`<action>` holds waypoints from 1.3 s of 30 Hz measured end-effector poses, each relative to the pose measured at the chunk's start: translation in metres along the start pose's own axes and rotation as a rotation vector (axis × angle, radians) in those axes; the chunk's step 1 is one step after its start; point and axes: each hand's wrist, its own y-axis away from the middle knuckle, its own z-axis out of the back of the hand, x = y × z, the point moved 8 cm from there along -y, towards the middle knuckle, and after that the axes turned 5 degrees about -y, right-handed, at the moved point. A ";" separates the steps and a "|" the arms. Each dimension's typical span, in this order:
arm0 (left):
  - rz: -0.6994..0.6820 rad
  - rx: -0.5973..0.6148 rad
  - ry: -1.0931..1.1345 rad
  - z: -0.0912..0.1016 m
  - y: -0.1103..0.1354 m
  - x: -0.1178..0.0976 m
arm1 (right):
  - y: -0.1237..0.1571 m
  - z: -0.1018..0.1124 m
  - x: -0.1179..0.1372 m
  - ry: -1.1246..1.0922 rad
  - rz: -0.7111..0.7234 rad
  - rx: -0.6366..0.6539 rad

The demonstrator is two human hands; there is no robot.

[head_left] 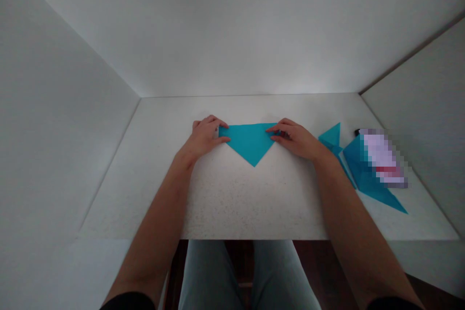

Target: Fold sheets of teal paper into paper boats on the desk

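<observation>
Item: one teal paper triangle [250, 143], seemingly thin, light and easily creased, lying flat on a white counter [232, 198], point toward the person, best held at its side corners, where the slightly spread left hand [204, 138] and right hand [293, 138] press without gripping.

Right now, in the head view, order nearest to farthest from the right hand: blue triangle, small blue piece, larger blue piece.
Right hand:
1. Blue paper triangle: left, at fingertips
2. Small blue paper piece: right
3. Larger blue paper piece: farther right
</observation>
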 end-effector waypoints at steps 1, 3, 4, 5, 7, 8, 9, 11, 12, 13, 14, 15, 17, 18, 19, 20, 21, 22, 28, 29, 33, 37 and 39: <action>0.017 -0.021 -0.011 0.001 0.001 0.002 | -0.001 0.000 -0.003 0.049 -0.004 -0.030; 0.037 -0.041 -0.022 0.001 0.002 0.004 | -0.002 0.001 -0.007 0.166 -0.018 -0.106; 0.041 -0.039 -0.021 0.000 0.002 0.004 | -0.002 0.001 -0.009 0.218 -0.030 -0.142; 0.045 -0.036 -0.015 -0.001 0.002 0.004 | -0.002 0.002 -0.011 0.254 -0.044 -0.171; 0.060 -0.044 0.005 -0.003 0.000 0.004 | -0.002 0.001 -0.014 0.281 -0.065 -0.199; 0.075 -0.053 0.018 -0.003 -0.001 0.004 | -0.002 0.000 -0.015 0.281 -0.071 -0.200; 0.093 -0.063 0.031 -0.003 -0.002 0.005 | -0.002 -0.001 -0.015 0.278 -0.076 -0.197; 0.130 -0.075 0.052 -0.004 -0.004 0.007 | -0.003 -0.001 -0.015 0.269 -0.079 -0.189; 0.144 -0.077 0.061 -0.005 -0.005 0.008 | -0.003 -0.001 -0.014 0.264 -0.079 -0.186; 0.152 -0.079 0.070 -0.006 -0.006 0.009 | -0.004 -0.001 -0.013 0.259 -0.076 -0.186; 0.154 -0.082 0.080 -0.007 -0.006 0.010 | -0.004 -0.001 -0.012 0.255 -0.073 -0.184; 0.150 -0.086 0.092 -0.007 -0.007 0.010 | -0.005 -0.001 -0.010 0.251 -0.069 -0.180; 0.131 -0.094 0.121 -0.006 -0.006 0.009 | -0.006 0.000 -0.007 0.242 -0.063 -0.169; 0.117 -0.098 0.132 -0.004 -0.006 0.008 | -0.006 0.000 -0.005 0.237 -0.059 -0.165; 0.100 -0.102 0.139 -0.003 -0.006 0.006 | -0.006 0.001 -0.003 0.232 -0.053 -0.164; 0.079 -0.105 0.144 -0.001 -0.005 0.005 | -0.006 0.002 -0.001 0.229 -0.046 -0.165; 0.055 -0.101 0.149 0.000 -0.005 0.003 | -0.006 0.003 0.002 0.230 -0.038 -0.169; 0.024 -0.090 0.158 0.001 -0.005 0.000 | -0.006 0.004 0.004 0.234 -0.030 -0.172; -0.161 0.024 0.237 -0.004 -0.004 -0.019 | -0.008 0.003 0.019 0.233 0.052 -0.109; -0.180 0.043 0.241 -0.005 -0.003 -0.022 | -0.009 0.002 0.020 0.216 0.066 -0.085; -0.208 0.100 0.237 -0.007 0.000 -0.030 | -0.009 -0.005 0.020 0.161 0.095 0.014; -0.228 0.149 0.178 -0.009 0.003 -0.033 | -0.004 -0.009 0.025 0.142 0.138 0.075; -0.248 0.172 0.143 -0.009 0.005 -0.035 | -0.001 -0.009 0.030 0.134 0.151 0.079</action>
